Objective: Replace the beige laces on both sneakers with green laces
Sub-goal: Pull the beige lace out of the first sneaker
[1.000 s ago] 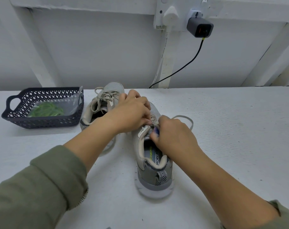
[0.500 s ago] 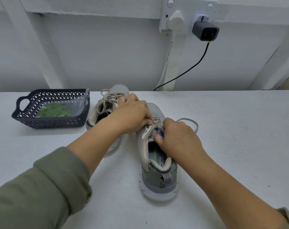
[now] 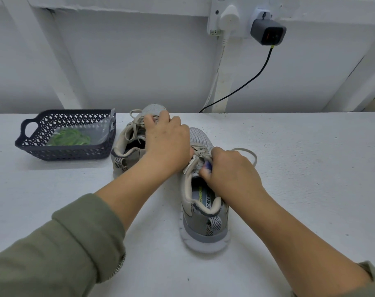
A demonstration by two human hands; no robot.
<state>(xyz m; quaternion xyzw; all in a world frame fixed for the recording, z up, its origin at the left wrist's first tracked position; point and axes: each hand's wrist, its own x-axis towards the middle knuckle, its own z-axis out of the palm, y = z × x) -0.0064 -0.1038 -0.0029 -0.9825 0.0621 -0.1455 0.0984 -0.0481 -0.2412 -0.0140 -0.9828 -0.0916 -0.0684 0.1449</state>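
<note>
Grey sneaker (image 3: 204, 224) at frame centre on white table (image 3: 310, 168), heel toward viewer. Right hand (image 3: 231, 170) pinches its beige lace (image 3: 201, 151) near tongue, fingers curled. Left hand (image 3: 167, 144) lies over lacing; grip underneath hidden, cannot tell. Second sneaker (image 3: 126, 144) just behind. Green laces (image 3: 70, 139) bagged in dark basket (image 3: 64, 156), left of frame
</note>
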